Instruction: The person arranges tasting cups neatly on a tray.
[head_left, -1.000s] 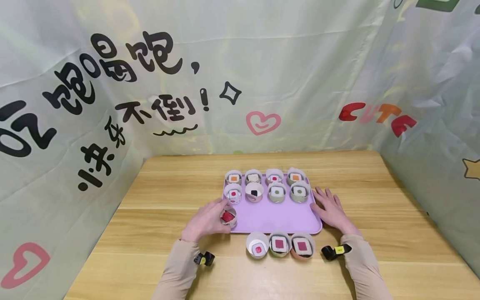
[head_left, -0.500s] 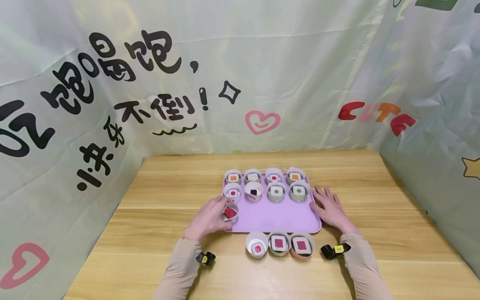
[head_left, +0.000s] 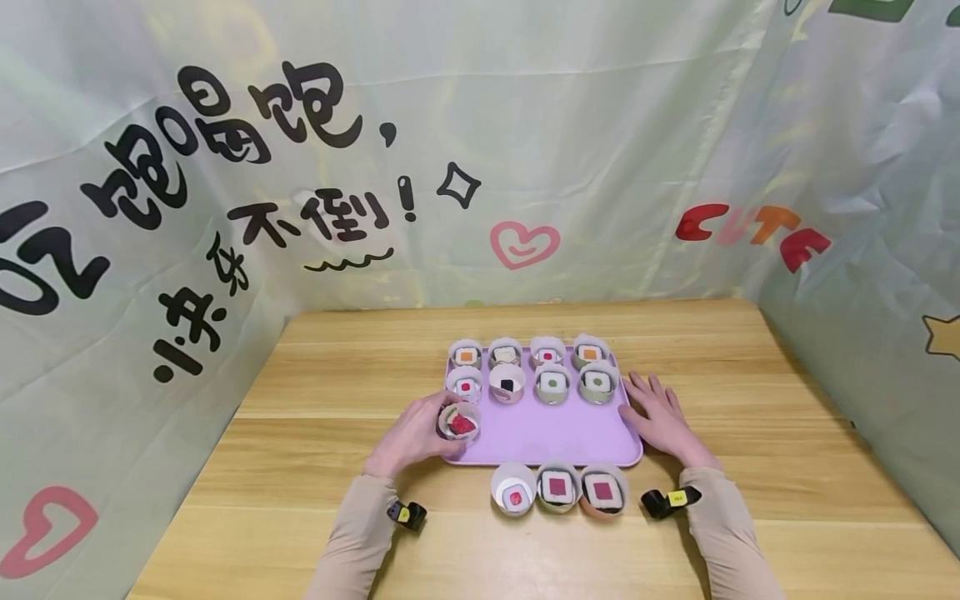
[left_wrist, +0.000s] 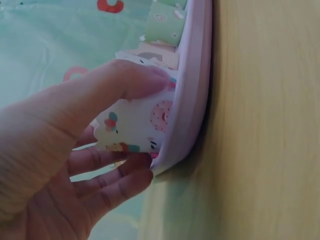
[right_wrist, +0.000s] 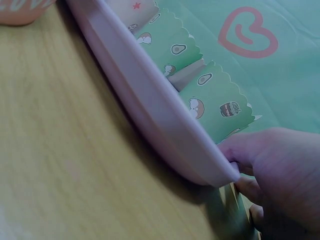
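In the head view my left hand (head_left: 414, 435) holds a paper baking cup (head_left: 460, 423) at the left side of the lilac tray (head_left: 555, 433). Something red lies inside the cup, with a pale piece beside it. The left wrist view shows the thumb across the white, doughnut-printed cup wall (left_wrist: 132, 115), fingers curled round its other side. My right hand (head_left: 666, 421) lies at the tray's right edge, fingers spread, thumb touching the rim. Several paper cups, such as one with a black-and-white piece (head_left: 507, 385), fill two rows at the tray's back.
Three more cups stand in front of the tray: a white one (head_left: 513, 490), a middle one (head_left: 558, 487) and an orange-based one (head_left: 604, 493). Printed cloth walls (head_left: 615, 150) enclose the wooden table (head_left: 337, 392) at the back and sides.
The left hand's cup has shifted slightly right and back over the tray's left edge, and more of its contents show. The right hand has stayed put.
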